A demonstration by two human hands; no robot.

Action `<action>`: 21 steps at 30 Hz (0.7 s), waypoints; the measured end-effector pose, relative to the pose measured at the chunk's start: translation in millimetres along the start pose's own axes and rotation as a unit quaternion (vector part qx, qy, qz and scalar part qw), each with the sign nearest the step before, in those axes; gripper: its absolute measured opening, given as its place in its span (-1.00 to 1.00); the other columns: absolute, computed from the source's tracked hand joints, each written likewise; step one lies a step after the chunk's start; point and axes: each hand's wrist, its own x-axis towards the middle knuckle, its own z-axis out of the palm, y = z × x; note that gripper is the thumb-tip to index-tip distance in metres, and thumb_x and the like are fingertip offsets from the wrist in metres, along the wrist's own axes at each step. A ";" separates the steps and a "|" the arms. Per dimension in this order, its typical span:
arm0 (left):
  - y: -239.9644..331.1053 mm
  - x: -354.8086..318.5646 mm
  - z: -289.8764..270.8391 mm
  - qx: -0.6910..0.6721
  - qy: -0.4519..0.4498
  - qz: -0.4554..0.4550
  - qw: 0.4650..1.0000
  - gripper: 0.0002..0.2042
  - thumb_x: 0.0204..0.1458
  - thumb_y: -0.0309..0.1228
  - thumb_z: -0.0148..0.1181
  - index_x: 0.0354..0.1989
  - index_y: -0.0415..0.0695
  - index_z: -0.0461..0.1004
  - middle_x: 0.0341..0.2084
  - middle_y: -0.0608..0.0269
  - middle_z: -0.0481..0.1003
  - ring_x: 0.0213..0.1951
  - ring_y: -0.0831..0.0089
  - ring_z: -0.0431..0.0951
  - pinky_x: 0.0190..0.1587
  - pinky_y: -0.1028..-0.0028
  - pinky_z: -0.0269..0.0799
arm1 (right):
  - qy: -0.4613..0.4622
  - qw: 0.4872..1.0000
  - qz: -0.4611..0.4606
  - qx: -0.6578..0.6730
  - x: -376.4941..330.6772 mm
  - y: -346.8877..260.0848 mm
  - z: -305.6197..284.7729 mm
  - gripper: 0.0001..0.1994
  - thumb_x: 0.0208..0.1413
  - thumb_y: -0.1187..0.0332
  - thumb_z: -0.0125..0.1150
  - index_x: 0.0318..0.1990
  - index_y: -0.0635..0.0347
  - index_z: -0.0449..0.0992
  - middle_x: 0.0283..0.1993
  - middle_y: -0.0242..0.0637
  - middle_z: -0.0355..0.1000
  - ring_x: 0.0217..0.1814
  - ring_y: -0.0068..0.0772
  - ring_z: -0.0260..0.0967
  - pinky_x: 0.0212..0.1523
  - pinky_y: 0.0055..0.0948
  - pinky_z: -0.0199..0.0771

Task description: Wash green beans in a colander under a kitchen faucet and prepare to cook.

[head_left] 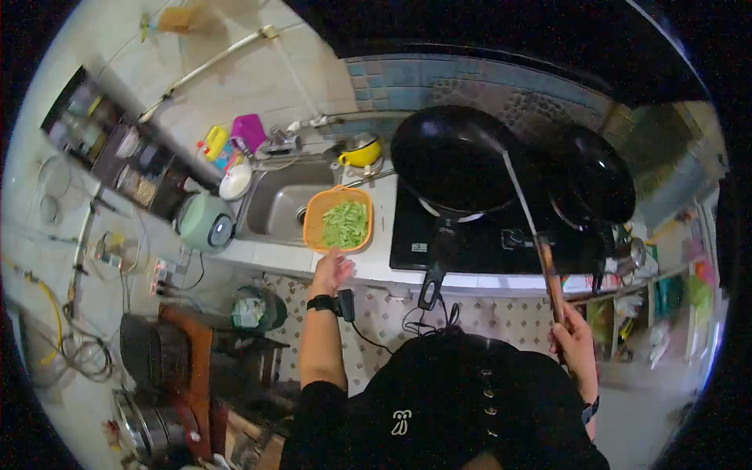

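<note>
My right hand (575, 338) is closed round the wooden handle of a long metal spatula (523, 196). The spatula's far end reaches over the large black wok (446, 160), where the dark surface hides its blade. At the counter's front edge, my left hand (334, 271) is raised with its fingers partly spread, just in front of an orange plastic basket (312, 223). I cannot tell whether the fingertips touch its near rim. Chopped green vegetable pieces (345, 225), like cut beans, lie in the basket. The wok sits on a black cooktop (486, 249), its handle pointing toward me.
A second black pan (591, 176) stands on the cooktop's right side. Left of the basket is a steel sink (270, 205), with a pale green appliance (205, 223) beside it. A yellow pot (362, 152) stands behind the basket. A bin (258, 309) is on the floor.
</note>
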 end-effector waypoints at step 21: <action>-55.9 -19.9 -48.1 -0.196 -0.022 0.012 0.980 -0.78 0.06 -0.30 0.00 -0.24 -0.19 0.30 -0.36 0.13 0.45 -0.34 0.32 0.48 -0.27 0.36 0.49 | -0.043 0.997 0.057 0.039 -3.1 38.1 13.3 -0.63 0.01 0.50 0.04 0.03 0.23 0.30 -0.57 -0.45 0.31 -0.66 -0.69 0.18 -0.66 -0.68 0.19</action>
